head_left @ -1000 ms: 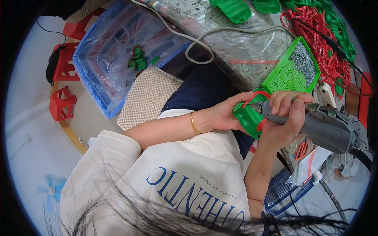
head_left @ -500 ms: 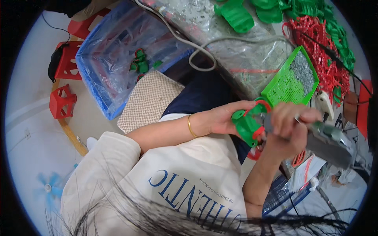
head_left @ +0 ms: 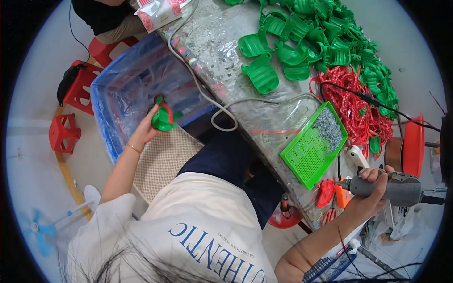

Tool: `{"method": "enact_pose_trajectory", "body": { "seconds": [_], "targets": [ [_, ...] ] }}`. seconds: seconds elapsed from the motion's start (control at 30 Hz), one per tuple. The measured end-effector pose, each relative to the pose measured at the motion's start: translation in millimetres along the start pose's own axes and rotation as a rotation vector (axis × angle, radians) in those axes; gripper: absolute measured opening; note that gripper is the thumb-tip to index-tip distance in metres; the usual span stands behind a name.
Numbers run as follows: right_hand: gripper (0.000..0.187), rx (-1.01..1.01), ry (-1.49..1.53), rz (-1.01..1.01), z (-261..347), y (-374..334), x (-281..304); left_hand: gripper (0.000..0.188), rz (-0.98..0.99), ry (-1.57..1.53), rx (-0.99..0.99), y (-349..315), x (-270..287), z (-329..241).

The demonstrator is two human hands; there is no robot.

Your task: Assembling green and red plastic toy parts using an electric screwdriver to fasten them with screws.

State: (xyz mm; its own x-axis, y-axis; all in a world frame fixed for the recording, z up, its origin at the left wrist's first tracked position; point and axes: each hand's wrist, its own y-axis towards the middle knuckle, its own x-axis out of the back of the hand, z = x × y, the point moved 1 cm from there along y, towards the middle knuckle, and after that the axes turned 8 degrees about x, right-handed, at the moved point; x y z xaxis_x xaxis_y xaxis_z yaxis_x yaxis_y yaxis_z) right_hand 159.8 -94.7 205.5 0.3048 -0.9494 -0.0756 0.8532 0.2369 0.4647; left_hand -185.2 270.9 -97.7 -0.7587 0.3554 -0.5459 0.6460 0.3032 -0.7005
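Note:
My left hand (head_left: 147, 127) reaches out over the near edge of a blue plastic-lined crate (head_left: 111, 125). Its fingers hold a curved green plastic piece with a red strap (head_left: 163, 120), partly hiding the grip. Another green and red piece (head_left: 159, 98) shows just beyond it. On the right, my right hand (head_left: 376, 183) is wrapped round a grey electric screwdriver (head_left: 398, 189), its tip pointing left beside a red part (head_left: 325, 193) at the table's edge. Close to that hand lies a bright green tray (head_left: 302, 158) with small metal screws heaped at its far end.
Green plastic shells (head_left: 297, 52) pile up on the plastic-covered table (head_left: 226, 61), beside a heap of red straps (head_left: 342, 94). A grey cable (head_left: 200, 82) loops over the table edge. Red stools (head_left: 65, 133) and another person (head_left: 106, 19) are at left.
My left hand has moved left from near the screwdriver to the crate, carrying the green piece with the red strap. My right hand has drawn the screwdriver to the right and down.

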Motion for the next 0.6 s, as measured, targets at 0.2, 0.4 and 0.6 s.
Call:
{"method": "enact_pose_trajectory", "body": {
  "seconds": [0.2, 0.4, 0.6],
  "targets": [
    [0.040, 0.047, -0.293, 0.026, 0, 3, 15, 0.050, -0.590, 1.127, -0.449, 16, -46, -13],
    [0.050, 0.172, -0.375, 0.058, -6, 17, 65, 0.038, 0.233, 1.450, -1.150, -32, -258, -50],
    [0.038, -0.170, -0.627, 0.107, -84, 49, 134, 0.052, 0.272, 2.102, -1.502, 63, -327, -83]
  ]
}}
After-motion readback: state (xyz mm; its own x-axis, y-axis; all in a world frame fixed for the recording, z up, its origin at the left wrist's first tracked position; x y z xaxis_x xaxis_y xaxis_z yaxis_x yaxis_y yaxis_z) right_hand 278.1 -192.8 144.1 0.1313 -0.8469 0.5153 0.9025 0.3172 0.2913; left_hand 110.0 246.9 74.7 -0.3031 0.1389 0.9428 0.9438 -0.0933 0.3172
